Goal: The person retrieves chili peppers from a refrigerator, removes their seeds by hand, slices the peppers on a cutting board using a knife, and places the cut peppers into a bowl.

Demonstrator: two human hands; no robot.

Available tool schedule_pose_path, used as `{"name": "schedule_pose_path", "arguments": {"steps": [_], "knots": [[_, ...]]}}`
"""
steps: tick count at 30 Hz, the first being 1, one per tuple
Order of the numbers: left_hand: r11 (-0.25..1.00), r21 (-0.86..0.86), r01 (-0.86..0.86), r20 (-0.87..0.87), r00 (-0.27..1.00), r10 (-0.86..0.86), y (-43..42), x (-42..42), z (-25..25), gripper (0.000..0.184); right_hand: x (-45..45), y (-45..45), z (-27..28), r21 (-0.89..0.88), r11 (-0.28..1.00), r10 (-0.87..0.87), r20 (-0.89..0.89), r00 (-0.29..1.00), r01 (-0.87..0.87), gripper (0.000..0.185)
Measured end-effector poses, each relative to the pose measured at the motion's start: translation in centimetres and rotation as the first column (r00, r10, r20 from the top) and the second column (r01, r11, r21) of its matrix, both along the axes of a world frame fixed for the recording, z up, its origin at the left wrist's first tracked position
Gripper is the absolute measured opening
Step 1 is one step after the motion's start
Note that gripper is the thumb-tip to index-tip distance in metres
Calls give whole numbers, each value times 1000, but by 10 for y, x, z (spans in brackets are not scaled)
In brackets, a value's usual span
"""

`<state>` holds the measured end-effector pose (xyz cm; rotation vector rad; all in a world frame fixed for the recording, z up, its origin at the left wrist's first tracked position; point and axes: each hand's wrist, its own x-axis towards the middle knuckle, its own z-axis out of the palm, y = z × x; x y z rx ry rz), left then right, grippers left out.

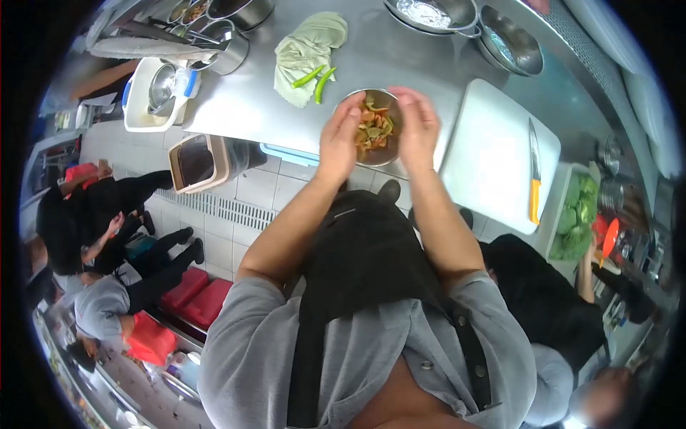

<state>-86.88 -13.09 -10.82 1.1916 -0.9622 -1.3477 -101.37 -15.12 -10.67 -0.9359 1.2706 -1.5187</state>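
A round metal bowl [369, 159] of chopped vegetables stands near the front edge of the steel counter. Green and orange-red pieces [374, 129] fill its middle. My left hand [340, 134] grips the bowl's left side, its fingers curled at the rim. On the opposite side my right hand [418, 127] grips the bowl, slightly blurred at the fingertips. Just beyond the left hand, two green chili peppers [323, 84] lie by a crumpled pale green cloth [304, 53], one of them on it.
A white cutting board [493, 154] with a yellow-handled knife [534, 179] lies to the right. Beyond it is a tub of broccoli [575, 214]. Metal colanders [436, 16] stand at the back. A white bin [146, 118] sits left. Co-workers [543, 293] stand right and left.
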Motion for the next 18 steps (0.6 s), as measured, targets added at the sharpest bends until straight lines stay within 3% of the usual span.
{"name": "schedule_pose_path", "arguments": {"steps": [2,5,6,8,9,11,14,15,17,18], "knots": [[998,-57,2,202,979,10,-10,30,-9,38,-49,1,-20,-57,991,-123,-32,992,121,15],[969,-225,-100,514,833,206,-57,67,-51,31,-144,27,-34,-65,924,-359,-487,796,377,26],[965,-260,-39,746,626,227,-71,78,-67,37,-177,40,-36,-63,878,-407,-619,671,474,30],[925,-339,174,900,346,265,-93,97,-103,37,-235,71,-44,-20,831,-285,-874,394,556,40],[935,-270,228,942,263,208,-96,100,-110,31,-257,84,-52,7,811,-177,-950,256,586,43],[956,-173,235,951,292,100,-104,106,-103,22,-301,106,-90,49,794,21,-998,54,606,53],[987,-102,123,915,402,44,-99,96,-60,21,-293,125,-92,174,702,118,-985,128,690,59],[961,-190,201,889,450,82,-97,82,-46,21,-289,126,-82,189,690,100,-981,166,698,60],[874,-368,317,814,564,139,-81,29,-22,20,-291,129,-80,44,696,-37,-995,97,717,60],[793,-406,455,817,570,90,-74,-3,-12,20,-297,132,-81,-29,694,-108,-992,64,720,61]]}}
